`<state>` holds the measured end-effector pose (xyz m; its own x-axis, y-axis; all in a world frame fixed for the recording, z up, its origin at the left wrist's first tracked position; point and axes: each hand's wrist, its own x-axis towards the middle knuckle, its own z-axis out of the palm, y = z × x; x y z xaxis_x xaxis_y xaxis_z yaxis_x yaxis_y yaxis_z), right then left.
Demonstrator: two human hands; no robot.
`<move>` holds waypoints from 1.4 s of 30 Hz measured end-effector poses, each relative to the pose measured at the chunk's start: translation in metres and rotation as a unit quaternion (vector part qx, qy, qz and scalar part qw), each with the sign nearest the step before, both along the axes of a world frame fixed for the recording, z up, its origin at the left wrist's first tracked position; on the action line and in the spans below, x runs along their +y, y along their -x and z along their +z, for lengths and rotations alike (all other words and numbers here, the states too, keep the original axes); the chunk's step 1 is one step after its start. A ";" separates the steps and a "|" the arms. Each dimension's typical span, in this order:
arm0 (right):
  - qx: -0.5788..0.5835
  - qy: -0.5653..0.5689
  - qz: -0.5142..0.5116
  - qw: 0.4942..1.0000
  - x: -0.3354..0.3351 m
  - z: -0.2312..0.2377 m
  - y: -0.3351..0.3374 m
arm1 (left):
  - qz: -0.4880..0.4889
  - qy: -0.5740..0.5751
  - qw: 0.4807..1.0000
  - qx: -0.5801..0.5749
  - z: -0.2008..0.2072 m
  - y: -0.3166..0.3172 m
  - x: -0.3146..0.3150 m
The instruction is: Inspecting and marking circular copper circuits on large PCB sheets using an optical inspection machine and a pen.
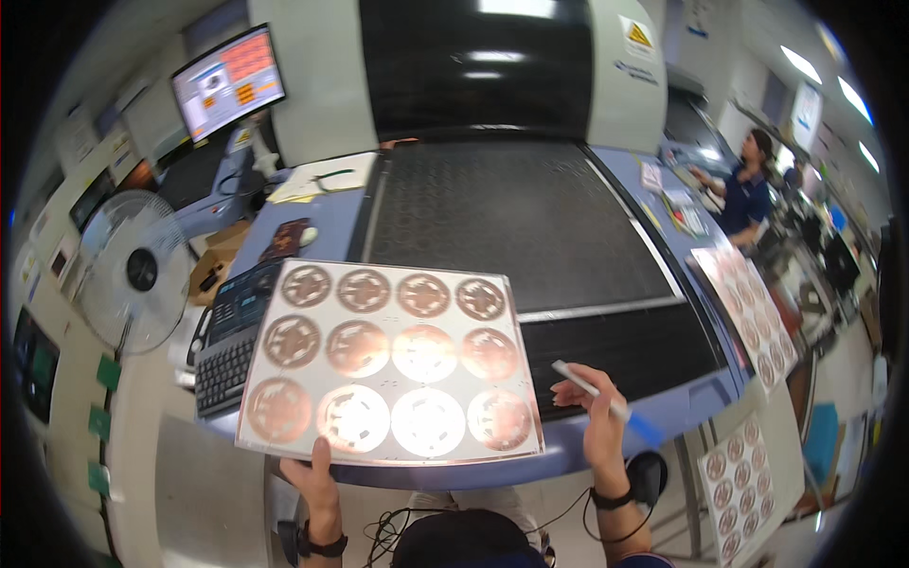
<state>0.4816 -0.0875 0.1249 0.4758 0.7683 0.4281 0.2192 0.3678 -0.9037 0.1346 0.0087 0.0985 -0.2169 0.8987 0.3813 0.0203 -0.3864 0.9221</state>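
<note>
copper-patterned panel [398, 375] held up by its lower edge

from my end of the link, the panel fills the centre left of the frame, its twelve copper discs [364, 291] facing the camera. the left hand [314, 485] grips it at the lower left: the thumb lies over the edge, the fingers behind are hidden, and i can't tell how firmly they press. just right of the panel, the right hand [601, 417] has its fingers closed on a slim pale tool [576, 378] with a blue end, apart from the panel.

with one edge gripped, i'd judge the far corners liable to dip or flex. i'd want a level left wrist, the thumb on the plain border, and the tool's tip kept off the copper. a slight tilt should shift the glare washing out the lower middle discs. i can't tell whether the panel touches the bench [696, 405]; the keyboard [227, 369], left of frame, is close to its edge, so i'd mind that side.
</note>
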 end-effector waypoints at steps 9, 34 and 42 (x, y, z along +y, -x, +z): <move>0.021 0.156 -0.021 0.987 0.005 -0.032 -0.012 | 0.026 0.000 1.000 -0.010 -0.066 0.018 0.003; -0.106 0.149 -0.050 0.982 -0.004 -0.022 0.000 | 0.039 -0.004 0.999 0.036 -0.055 0.022 0.000; -0.099 0.155 -0.005 0.983 -0.010 -0.023 -0.008 | 0.008 0.006 1.000 0.012 -0.055 0.024 0.000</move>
<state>0.4898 -0.0972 0.1016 0.4150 0.8720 0.2597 0.4036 0.0793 -0.9115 0.1109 0.0086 0.0434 -0.2227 0.8995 0.3758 0.0479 -0.3750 0.9258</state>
